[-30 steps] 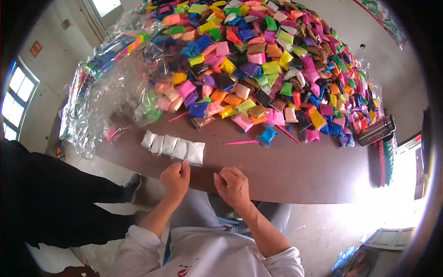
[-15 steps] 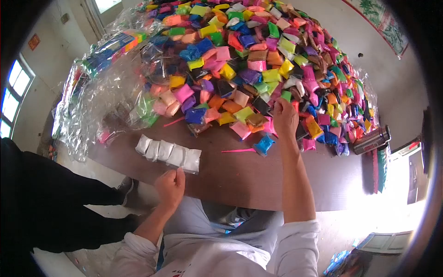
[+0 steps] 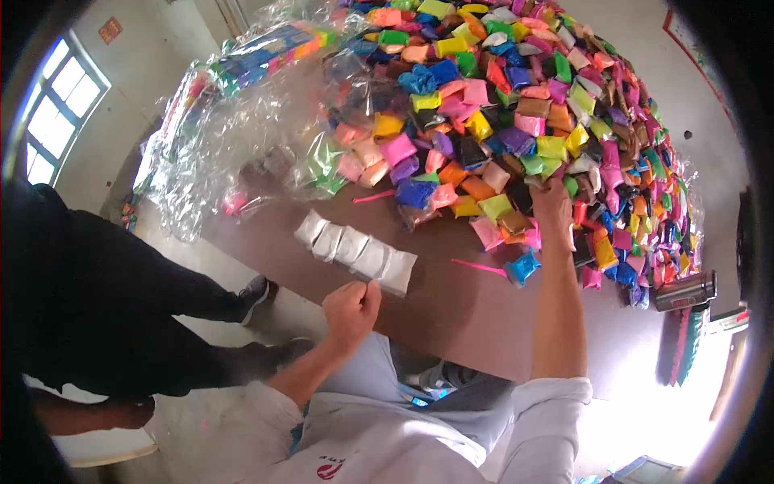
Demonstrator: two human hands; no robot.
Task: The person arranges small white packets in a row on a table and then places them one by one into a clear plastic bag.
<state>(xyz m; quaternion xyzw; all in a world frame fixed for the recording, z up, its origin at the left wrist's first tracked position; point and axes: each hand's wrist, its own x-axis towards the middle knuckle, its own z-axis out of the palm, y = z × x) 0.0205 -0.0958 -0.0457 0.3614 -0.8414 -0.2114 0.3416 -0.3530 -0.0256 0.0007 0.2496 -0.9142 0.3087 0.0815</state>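
Observation:
My left hand [image 3: 352, 310] is closed at the table's front edge, its thumb and finger pressed together beside the near end of a row of white packets [image 3: 355, 252]. What it pinches, if anything, is too small to make out. My right hand [image 3: 553, 206] reaches into the big pile of colourful packets [image 3: 516, 141], fingers bent down next to a small green packet [image 3: 571, 187]. Its fingertips are partly hidden among the packets. A blue packet [image 3: 522, 268] and a pink strip [image 3: 479, 266] lie on the brown table [image 3: 451, 315] left of my right forearm.
Crumpled clear plastic wrap [image 3: 242, 137] covers the table's left side. A metal cup [image 3: 685, 292] lies on its side at the right edge. A person in dark clothes [image 3: 121, 298] stands at the left. Another pink strip [image 3: 373, 196] lies near the pile.
The whole view has shifted, so the table and packets appear further right. My right hand has moved slightly left relative to the green packet. My left hand stays closed near the white row.

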